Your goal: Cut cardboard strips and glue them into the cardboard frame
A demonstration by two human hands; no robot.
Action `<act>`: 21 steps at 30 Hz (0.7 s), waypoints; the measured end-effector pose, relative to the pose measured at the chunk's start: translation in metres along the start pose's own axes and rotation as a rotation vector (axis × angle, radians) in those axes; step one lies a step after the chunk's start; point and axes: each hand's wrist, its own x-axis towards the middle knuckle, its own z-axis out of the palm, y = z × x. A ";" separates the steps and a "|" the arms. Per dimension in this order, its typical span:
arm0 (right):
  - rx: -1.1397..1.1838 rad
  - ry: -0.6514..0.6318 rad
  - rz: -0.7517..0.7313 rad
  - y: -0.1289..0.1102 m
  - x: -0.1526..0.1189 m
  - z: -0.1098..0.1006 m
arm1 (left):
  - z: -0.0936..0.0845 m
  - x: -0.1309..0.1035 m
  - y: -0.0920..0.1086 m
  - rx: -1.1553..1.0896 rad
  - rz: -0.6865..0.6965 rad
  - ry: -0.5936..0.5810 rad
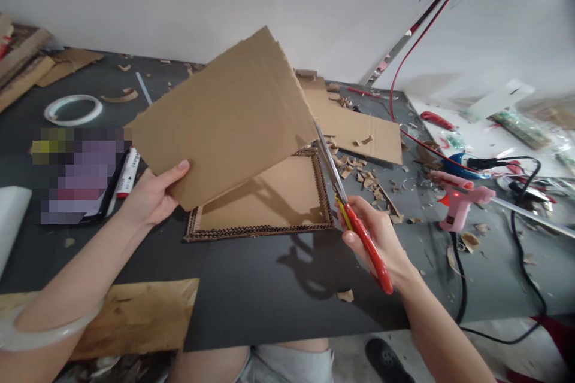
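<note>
My left hand (157, 194) grips a flat cardboard sheet (229, 111) by its lower left corner, thumb on top, and holds it tilted above the table. In my right hand (372, 233) is a pair of scissors (359, 233) with red and yellow handles. Their blades point up and away, touching or close beside the sheet's right corner; whether they are apart I cannot tell. Below the sheet lies a shallow cardboard tray (260, 230) with walls of layered corrugated strips. The sheet hides its far left part.
Cardboard scraps (368, 179) and a larger cardboard piece (359, 125) lie behind on the right. A pink glue gun (462, 197) with a black cord sits at the right. On the left are a tape roll (73, 110), a marker (129, 172) and a phone (85, 179).
</note>
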 end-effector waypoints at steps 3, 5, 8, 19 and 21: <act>0.011 0.012 -0.001 0.000 0.000 0.000 | -0.001 0.000 -0.001 0.020 -0.011 -0.005; 0.013 0.007 -0.004 0.000 0.000 0.001 | -0.002 -0.001 -0.002 0.029 -0.022 -0.006; 0.021 -0.005 0.002 0.001 0.000 0.001 | -0.001 -0.002 -0.003 0.048 -0.022 0.002; 0.042 -0.015 0.029 0.001 -0.001 0.001 | 0.002 -0.002 -0.003 0.114 -0.048 0.009; 0.036 -0.022 0.024 0.000 0.000 0.001 | 0.001 -0.002 -0.003 0.122 -0.039 0.001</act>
